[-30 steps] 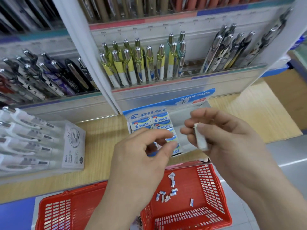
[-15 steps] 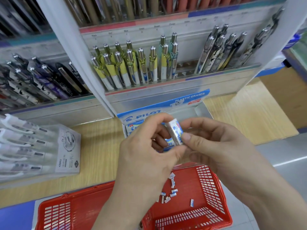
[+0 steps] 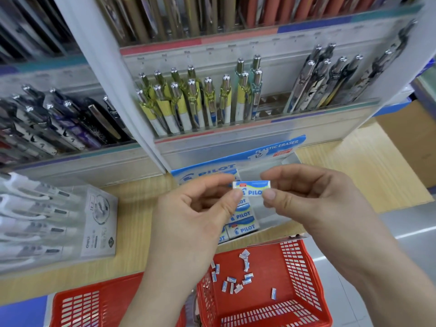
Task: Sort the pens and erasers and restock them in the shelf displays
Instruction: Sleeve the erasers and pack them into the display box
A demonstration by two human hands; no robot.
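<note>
Eraser: I am seeing one eraser (image 3: 251,188) being held label-up in the air between the two hands, just above the box.
Left hand: my view is showing the left hand (image 3: 188,223) pinching the eraser's left end between thumb and forefinger.
Right hand: the right hand (image 3: 313,204) is pinching the right end the same way, its other fingers curling loosely.
Box: the box (image 3: 278,147) is sitting under and just beyond the hands. I am counting at least four labels in it, with the hands hiding the rest.
Loose erasers: I am counting about twelve loose erasers (image 3: 232,283) lying below the hands, some overlapping.
Baskets: two are showing. The basket (image 3: 304,267) holding the loose ones is sitting under the right hand, and a second basket (image 3: 77,308) is sitting left of the left forearm.
Pens: roughly fourteen yellow-and-white pens (image 3: 193,102) are standing beyond the hands, too blurred for an exact count.
Packs: boxed packs (image 3: 59,220) are lying left of the left hand, their number unclear.
Risk: I am judging the pinch light, so releasing one end early could be sending the eraser down into the basket.
Risk: pressing it in askew could be nudging the neat rows out of line.
</note>
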